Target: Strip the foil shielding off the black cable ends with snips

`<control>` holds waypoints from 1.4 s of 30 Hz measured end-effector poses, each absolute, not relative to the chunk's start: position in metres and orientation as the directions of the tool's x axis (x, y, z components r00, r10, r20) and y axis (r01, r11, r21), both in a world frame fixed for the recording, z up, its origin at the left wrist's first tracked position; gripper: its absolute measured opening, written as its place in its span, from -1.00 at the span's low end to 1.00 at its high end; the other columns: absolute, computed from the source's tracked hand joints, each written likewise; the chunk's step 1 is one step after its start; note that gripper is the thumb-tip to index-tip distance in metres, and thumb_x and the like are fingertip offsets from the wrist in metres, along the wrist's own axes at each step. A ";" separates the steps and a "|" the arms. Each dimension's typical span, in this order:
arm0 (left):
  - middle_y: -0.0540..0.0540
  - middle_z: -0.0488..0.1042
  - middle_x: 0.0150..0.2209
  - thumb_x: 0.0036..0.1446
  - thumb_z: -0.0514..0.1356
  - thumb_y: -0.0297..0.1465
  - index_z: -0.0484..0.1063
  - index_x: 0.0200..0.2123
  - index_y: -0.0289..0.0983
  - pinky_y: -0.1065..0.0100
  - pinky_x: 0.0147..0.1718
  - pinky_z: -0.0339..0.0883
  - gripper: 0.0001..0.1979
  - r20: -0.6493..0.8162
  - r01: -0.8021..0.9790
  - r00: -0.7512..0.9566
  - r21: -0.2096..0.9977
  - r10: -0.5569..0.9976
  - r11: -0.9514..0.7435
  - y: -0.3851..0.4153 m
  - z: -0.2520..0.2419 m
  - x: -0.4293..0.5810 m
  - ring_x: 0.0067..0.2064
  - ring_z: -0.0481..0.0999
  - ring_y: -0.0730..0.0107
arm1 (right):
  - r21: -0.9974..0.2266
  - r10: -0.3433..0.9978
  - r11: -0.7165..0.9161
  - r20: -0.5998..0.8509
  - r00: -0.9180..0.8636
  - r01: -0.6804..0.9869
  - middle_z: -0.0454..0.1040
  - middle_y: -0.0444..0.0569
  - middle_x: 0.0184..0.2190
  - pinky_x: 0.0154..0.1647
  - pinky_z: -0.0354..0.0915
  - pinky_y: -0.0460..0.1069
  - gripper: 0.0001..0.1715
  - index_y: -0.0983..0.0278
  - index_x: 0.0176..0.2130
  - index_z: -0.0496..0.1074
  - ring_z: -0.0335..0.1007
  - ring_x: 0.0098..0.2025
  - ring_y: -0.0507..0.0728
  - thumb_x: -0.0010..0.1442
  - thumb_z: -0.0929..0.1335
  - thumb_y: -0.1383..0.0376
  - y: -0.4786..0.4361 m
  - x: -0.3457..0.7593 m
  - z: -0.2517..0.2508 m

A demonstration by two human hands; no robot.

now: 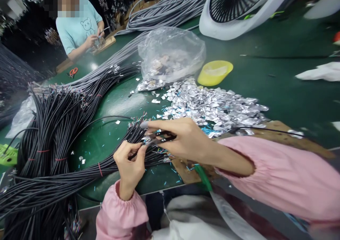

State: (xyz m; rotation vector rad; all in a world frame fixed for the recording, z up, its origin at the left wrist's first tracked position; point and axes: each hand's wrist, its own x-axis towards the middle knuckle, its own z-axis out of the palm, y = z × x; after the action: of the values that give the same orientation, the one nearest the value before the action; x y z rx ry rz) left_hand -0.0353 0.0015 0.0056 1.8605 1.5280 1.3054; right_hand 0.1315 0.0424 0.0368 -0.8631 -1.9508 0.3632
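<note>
Between the fingertips of my left hand is the end of a black cable, pinched near its stripped tip. My right hand grips a small pair of snips with dark handles, its jaws right at that cable tip. Whether the jaws touch the wires I cannot tell. Just behind and under my hands lies a bundle of black cables tied with a red band, coloured wire ends showing at its right end. A heap of silver foil scraps spreads beyond my right hand.
Thick cable bundles fill the left side of the green table. Further back are a clear plastic bag, a yellow scoop-like piece, orange-handled scissors and a white fan. A wooden board lies below my right wrist. Another person works across the table.
</note>
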 end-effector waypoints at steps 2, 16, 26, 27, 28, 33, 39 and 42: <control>0.03 0.35 -0.58 0.06 0.23 -0.41 0.47 -0.50 -0.31 0.55 -0.62 0.13 -0.88 0.410 0.537 -0.030 0.776 0.912 -0.331 0.001 0.004 -0.035 -0.56 0.31 0.58 | -0.569 0.705 0.705 0.627 -0.331 0.423 0.58 -0.09 -0.45 -0.46 0.36 -0.14 -0.70 0.37 -0.19 0.49 0.51 -0.46 0.04 0.06 0.29 0.49 0.042 0.131 0.036; 0.03 0.32 -0.56 0.05 0.22 -0.47 0.41 -0.51 -0.32 0.54 -0.59 0.14 -0.89 0.456 0.578 0.018 0.722 0.890 -0.381 0.001 -0.002 -0.034 -0.54 0.32 0.58 | -0.641 0.749 0.660 0.525 -0.404 0.392 0.59 -0.07 -0.36 -0.44 0.39 -0.13 -0.64 0.35 -0.17 0.50 0.55 -0.38 0.08 0.02 0.29 0.51 0.039 0.129 0.034; 0.04 0.31 -0.58 0.04 0.20 -0.54 0.41 -0.52 -0.32 0.51 -0.58 0.11 -0.89 0.531 0.691 0.033 0.600 0.847 -0.403 0.000 -0.002 -0.031 -0.55 0.28 0.58 | -0.652 0.783 0.622 0.504 -0.365 0.434 0.59 -0.10 -0.44 -0.47 0.32 -0.13 -0.73 0.33 -0.24 0.52 0.51 -0.47 0.06 -0.01 0.36 0.47 0.040 0.127 0.033; 0.04 0.31 -0.57 0.04 0.20 -0.53 0.41 -0.52 -0.32 0.51 -0.58 0.11 -0.89 0.537 0.695 0.039 0.591 0.843 -0.409 0.000 -0.002 -0.031 -0.56 0.28 0.58 | -0.663 0.796 0.604 0.482 -0.366 0.442 0.58 -0.10 -0.46 -0.47 0.31 -0.13 -0.73 0.32 -0.26 0.53 0.51 -0.48 0.06 -0.03 0.36 0.48 0.040 0.126 0.033; 0.03 0.32 -0.57 0.04 0.20 -0.53 0.41 -0.51 -0.32 0.51 -0.59 0.11 -0.90 0.539 0.688 0.043 0.595 0.841 -0.416 0.000 -0.002 -0.031 -0.55 0.29 0.58 | -0.683 0.813 0.580 0.453 -0.366 0.443 0.58 -0.10 -0.47 -0.48 0.30 -0.13 -0.73 0.32 -0.27 0.54 0.49 -0.49 0.06 -0.04 0.36 0.49 0.041 0.126 0.033; -0.02 0.41 -0.46 0.12 0.18 -0.45 0.45 -0.42 -0.28 0.50 -0.50 0.21 -0.92 0.479 0.598 0.129 0.661 0.868 -0.454 0.002 -0.004 -0.037 -0.44 0.39 0.52 | -0.788 0.861 0.462 0.289 -0.417 0.408 0.57 -0.12 -0.48 -0.48 0.27 -0.15 -0.71 0.34 -0.34 0.55 0.45 -0.50 0.01 -0.09 0.33 0.56 0.046 0.128 0.039; -0.03 0.42 -0.43 0.16 0.14 -0.40 0.46 -0.40 -0.26 0.46 -0.45 0.24 -0.87 0.393 0.524 0.202 0.730 0.897 -0.438 0.004 0.000 -0.046 -0.39 0.39 0.46 | -0.882 0.801 0.401 0.207 -0.562 0.247 0.56 -0.12 -0.46 -0.45 0.34 -0.14 -0.81 0.33 -0.37 0.54 0.47 -0.43 0.03 -0.02 0.35 0.48 0.055 0.131 0.039; -0.03 0.42 -0.45 0.15 0.14 -0.40 0.47 -0.41 -0.26 0.45 -0.42 0.25 -0.87 0.402 0.516 0.169 0.742 0.900 -0.428 0.003 0.003 -0.049 -0.41 0.39 0.45 | -0.942 0.836 0.298 0.178 -0.519 0.156 0.58 -0.05 -0.37 -0.35 0.40 -0.10 -0.80 0.36 -0.30 0.53 0.51 -0.34 0.06 0.00 0.36 0.41 0.057 0.131 0.037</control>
State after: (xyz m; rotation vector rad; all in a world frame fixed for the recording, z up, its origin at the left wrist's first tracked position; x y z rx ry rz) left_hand -0.0488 0.0034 0.0035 2.0141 1.3369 1.1714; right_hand 0.1311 0.0573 0.0371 -0.8860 -1.8763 1.2526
